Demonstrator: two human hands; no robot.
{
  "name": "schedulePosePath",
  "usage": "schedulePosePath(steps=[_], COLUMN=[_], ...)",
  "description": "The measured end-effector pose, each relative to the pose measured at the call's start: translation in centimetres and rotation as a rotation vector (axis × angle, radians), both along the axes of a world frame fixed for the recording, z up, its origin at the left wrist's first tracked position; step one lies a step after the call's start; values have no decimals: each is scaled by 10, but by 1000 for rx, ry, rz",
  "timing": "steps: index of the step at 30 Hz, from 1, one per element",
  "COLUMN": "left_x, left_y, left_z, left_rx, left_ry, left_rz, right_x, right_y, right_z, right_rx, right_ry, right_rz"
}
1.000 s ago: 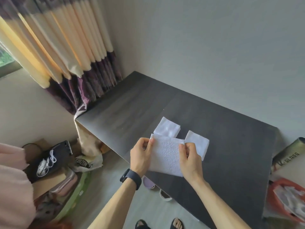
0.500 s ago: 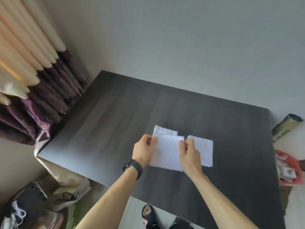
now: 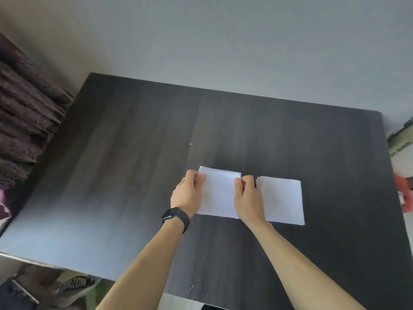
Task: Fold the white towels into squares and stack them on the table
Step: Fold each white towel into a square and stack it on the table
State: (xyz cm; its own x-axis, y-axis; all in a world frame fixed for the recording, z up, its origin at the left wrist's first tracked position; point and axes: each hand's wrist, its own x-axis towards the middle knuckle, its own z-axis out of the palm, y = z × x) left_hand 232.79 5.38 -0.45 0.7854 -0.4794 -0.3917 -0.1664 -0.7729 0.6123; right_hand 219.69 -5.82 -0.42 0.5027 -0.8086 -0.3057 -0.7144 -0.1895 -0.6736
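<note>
A folded white towel [image 3: 220, 195] lies over the dark table [image 3: 134, 175], held at its far corners. My left hand [image 3: 188, 193] pinches its upper left corner, and my right hand [image 3: 248, 196] pinches its upper right corner. Its far edge lines up over another folded white towel [image 3: 202, 169] beneath, of which only a thin strip shows at the top left. A second folded white square [image 3: 281, 200] lies flat on the table just to the right, touching neither hand.
A grey wall rises behind the table. Dark purple curtain folds [image 3: 26, 121] hang at the left. Bags and clutter [image 3: 55, 287] lie on the floor below the near left edge. A red object [image 3: 404, 193] and a box [image 3: 401, 151] sit off the table's right edge.
Both hands carried the held towel forward and down onto the left folded towel, which is now nearly covered. The camera turned right and tilted down toward the table.
</note>
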Motion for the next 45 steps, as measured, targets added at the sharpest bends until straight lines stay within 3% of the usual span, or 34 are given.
schedulePosePath(steps=[10,16,23,25,28,30,32,38,45], left_x=[7,9,4,-3,-16,-20,-20,-11,-13], left_y=[-4,-9,-11,-8,4,10,12,11,12], left_z=[-17,-21,-20,-18,-23,-29,-35,-52,-59], left_rx=[-2,-109,-69,-130,-226,-152,-49,181,198], left_ry=[-4,-38,-46,-138,-477,-614,-618,-507,-519], left_rz=[-8,22,54,26,-187,-390,-509,-479,-498], right_x=[8,8,9,8,-3,-11,-14,-6,-8], right_y=[-5,-8,-12,-10,3,14,23,21,20], right_z=[-20,-24,-30,-29,-28,-30,-36,-54,-65], right_rx=[-35,-89,-104,-108,-254,-408,-496,-472,-446], right_ry=[109,105,126,75,-84,-106,-36,191,233], right_rz=[-26,-18,-7,-51,-23,98,261,487,488])
